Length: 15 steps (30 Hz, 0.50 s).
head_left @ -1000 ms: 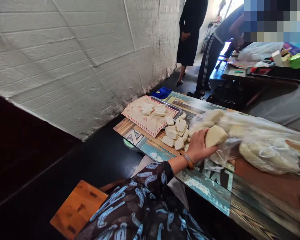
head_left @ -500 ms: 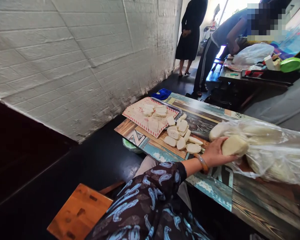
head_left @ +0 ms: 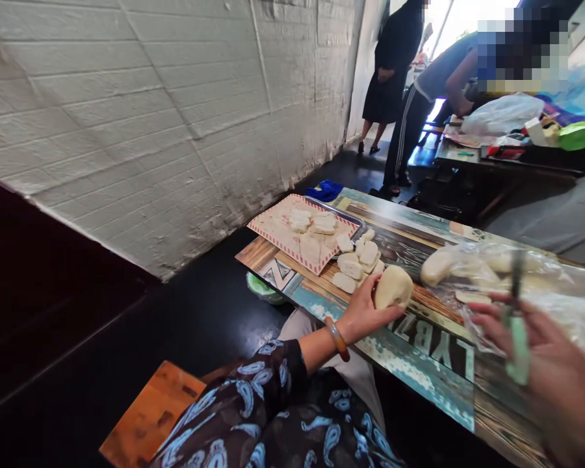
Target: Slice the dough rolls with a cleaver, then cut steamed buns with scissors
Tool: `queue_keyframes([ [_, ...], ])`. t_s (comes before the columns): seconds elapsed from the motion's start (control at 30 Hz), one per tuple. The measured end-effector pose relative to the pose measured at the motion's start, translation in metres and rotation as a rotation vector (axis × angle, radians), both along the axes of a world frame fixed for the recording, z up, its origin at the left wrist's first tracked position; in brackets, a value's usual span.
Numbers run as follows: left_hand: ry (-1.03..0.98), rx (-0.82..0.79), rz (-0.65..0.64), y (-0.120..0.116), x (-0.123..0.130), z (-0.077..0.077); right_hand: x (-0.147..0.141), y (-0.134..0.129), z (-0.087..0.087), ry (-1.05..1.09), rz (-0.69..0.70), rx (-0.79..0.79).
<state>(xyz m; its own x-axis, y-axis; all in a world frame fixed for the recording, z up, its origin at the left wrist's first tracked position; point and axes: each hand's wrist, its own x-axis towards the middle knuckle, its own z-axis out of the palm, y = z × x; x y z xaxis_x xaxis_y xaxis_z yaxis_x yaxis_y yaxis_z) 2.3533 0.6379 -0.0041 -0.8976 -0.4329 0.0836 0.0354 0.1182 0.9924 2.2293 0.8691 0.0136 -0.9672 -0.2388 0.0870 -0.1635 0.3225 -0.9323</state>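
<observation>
My left hand (head_left: 365, 312), with a bangle on its wrist, is shut around a pale lump of dough (head_left: 394, 287) above the table (head_left: 429, 341). Just beyond it lie several cut dough pieces (head_left: 358, 260), close to my fingers. My right hand (head_left: 536, 351) is at the right edge, gripping a small knife with a pale green handle (head_left: 519, 344), its dark blade upright. Behind that knife is a clear plastic bag (head_left: 497, 273) holding more dough. A metal tray lined with red-bordered paper (head_left: 277, 227) carries a few more pieces.
A blue cloth (head_left: 325, 190) lies past the table's far end, and a green bowl (head_left: 262, 289) sits by its near corner. A wooden stool (head_left: 151, 416) is at lower left, beside a white brick wall (head_left: 151, 117). Two people stand at the back, one bending over a cluttered table (head_left: 482, 153).
My left hand has moved left from the bag toward the cut pieces, still holding the dough lump. My right hand has entered view with the green-handled knife. The view has shifted slightly.
</observation>
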Motion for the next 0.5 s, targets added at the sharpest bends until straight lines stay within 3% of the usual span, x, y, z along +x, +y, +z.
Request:
queue_keyframes([
  [0.07,-0.02,-0.045,0.065,-0.002,-0.001,-0.004,0.03,-0.05,0.0,-0.163,0.125,-0.171],
  [0.13,-0.001,-0.144,0.05,-0.002,-0.005,-0.008,0.053,-0.08,-0.012,-0.285,0.136,-0.283],
  [0.27,0.128,-0.333,-0.179,-0.003,-0.005,-0.013,0.058,-0.098,-0.044,-0.282,-0.028,-0.397],
  [0.37,0.26,-0.377,-0.321,-0.021,0.005,-0.012,0.042,-0.096,-0.053,-0.246,-0.023,-0.332],
  [0.43,0.271,-0.399,-0.246,-0.049,0.013,-0.009,0.031,-0.092,-0.05,-0.224,0.018,-0.26],
  [0.5,0.165,-0.456,0.02,-0.093,0.018,-0.005,0.023,-0.088,-0.044,-0.182,0.027,-0.226],
])
